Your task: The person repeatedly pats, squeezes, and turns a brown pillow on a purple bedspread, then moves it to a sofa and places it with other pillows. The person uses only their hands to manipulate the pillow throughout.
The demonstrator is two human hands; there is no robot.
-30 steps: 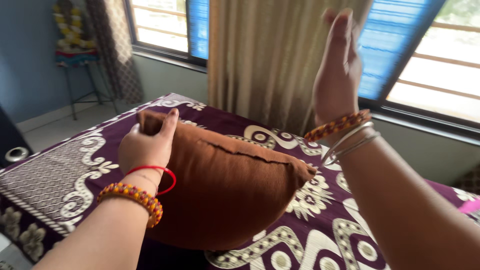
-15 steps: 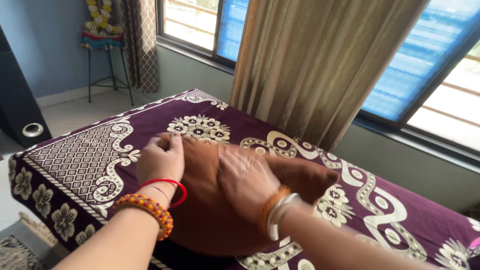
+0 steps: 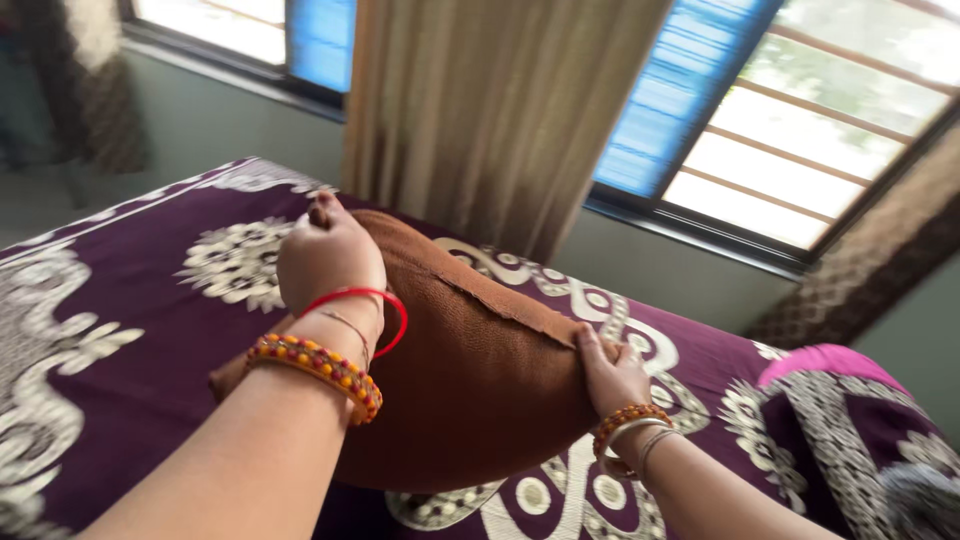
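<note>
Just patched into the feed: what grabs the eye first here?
A plump brown fabric cushion stands on edge at centre, gripped at its far-left corner by the left hand and at its right corner by the right hand. It rests on a purple bedspread with white swirl and flower patterns. Behind it hangs a beige curtain between bright windows.

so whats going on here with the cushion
A person is handling a brown cushion with both bare hands over a bed covered by a purple patterned sheet. The left hand grips the cushion's far upper corner, and the right hand grips the corner on the other side, so the cushion is held by two corners with its lower edge near the sheet. A beige curtain and windows are behind the bed.
</note>
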